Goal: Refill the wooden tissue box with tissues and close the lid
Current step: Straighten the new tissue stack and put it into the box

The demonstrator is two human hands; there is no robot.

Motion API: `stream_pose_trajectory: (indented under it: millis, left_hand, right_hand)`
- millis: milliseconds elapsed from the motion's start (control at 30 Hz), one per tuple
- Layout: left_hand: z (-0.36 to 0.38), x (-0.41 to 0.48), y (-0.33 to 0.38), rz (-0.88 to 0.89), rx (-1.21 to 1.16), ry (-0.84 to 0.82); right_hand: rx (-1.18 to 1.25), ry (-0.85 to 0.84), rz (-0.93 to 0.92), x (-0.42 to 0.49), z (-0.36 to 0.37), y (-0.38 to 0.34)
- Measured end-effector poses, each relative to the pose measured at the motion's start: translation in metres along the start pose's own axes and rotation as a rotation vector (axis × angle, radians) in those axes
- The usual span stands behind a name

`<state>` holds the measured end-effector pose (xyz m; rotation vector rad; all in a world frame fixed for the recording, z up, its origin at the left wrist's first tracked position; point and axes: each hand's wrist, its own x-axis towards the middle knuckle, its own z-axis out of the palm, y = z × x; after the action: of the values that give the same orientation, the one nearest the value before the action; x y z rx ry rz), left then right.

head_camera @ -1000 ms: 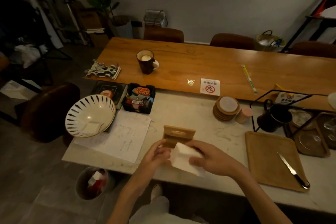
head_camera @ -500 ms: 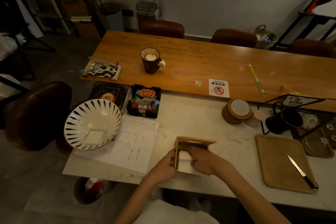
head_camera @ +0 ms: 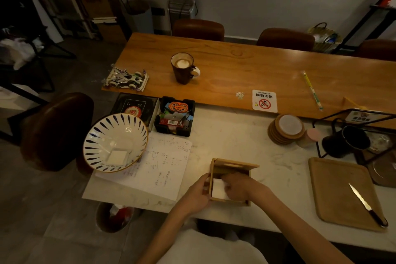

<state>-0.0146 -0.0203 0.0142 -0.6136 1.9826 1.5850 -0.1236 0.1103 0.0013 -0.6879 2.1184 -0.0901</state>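
Observation:
The wooden tissue box [head_camera: 230, 202] sits on the marble counter near its front edge. Its slotted lid [head_camera: 234, 165] stands tipped up at the far side. A white stack of tissues [head_camera: 218, 188] lies inside the box. My left hand [head_camera: 196, 195] grips the box's left wall from outside. My right hand [head_camera: 237, 185] reaches into the box from the right, fingers pressed on the tissues and covering most of them.
A striped bowl [head_camera: 114, 142] with a white square in it rests on papers [head_camera: 158, 169] to the left. A wooden tray [head_camera: 340, 193] with a knife [head_camera: 367, 204] lies to the right. Coasters [head_camera: 286, 128], a black organiser [head_camera: 175, 119] and a dark pitcher [head_camera: 346, 141] stand behind.
The tissue stack, held above the counter a second ago, has gone down into the box. My right hand followed it in, and my left hand shifted onto the box's left wall.

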Motion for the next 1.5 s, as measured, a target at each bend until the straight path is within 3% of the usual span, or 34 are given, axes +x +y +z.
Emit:
stream_pose_trajectory:
  millis: [200,400,567,667,800,933,1067,1267,1500]
  left_hand:
    - [0.005,0.005,-0.002,-0.022,-0.021,0.047]
    - [0.016,0.004,-0.003,0.068,0.220,0.151]
    - [0.019,0.012,0.003,0.151,0.534,0.111]
    - [0.015,0.023,0.014,0.059,0.623,0.023]
    - [0.010,0.040,0.035,-0.126,0.633,-0.044]
    - [0.009,0.048,0.046,-0.287,0.684,-0.115]
    - [0.012,0.053,0.044,-0.388,0.643,-0.114]
    - [0.012,0.064,0.034,-0.289,0.690,-0.097]
    - [0.004,0.070,0.030,-0.262,0.723,-0.211]
  right_hand:
    - [0.033,0.037,-0.030,-0.004,0.004,0.002]
    - [0.048,0.088,-0.045,-0.011,0.010,0.007]
    - [0.062,0.339,-0.107,-0.027,0.015,0.021]
    - [-0.035,0.538,0.019,-0.040,0.017,0.023]
    - [-0.045,0.362,0.353,-0.042,0.023,0.018]
    - [0.062,0.180,0.360,-0.032,0.016,0.019]
    - [0.077,0.124,0.346,-0.022,0.009,0.018]
    - [0.130,0.104,0.347,-0.015,0.009,0.022]
    - [0.189,0.080,0.339,-0.013,0.016,0.030]
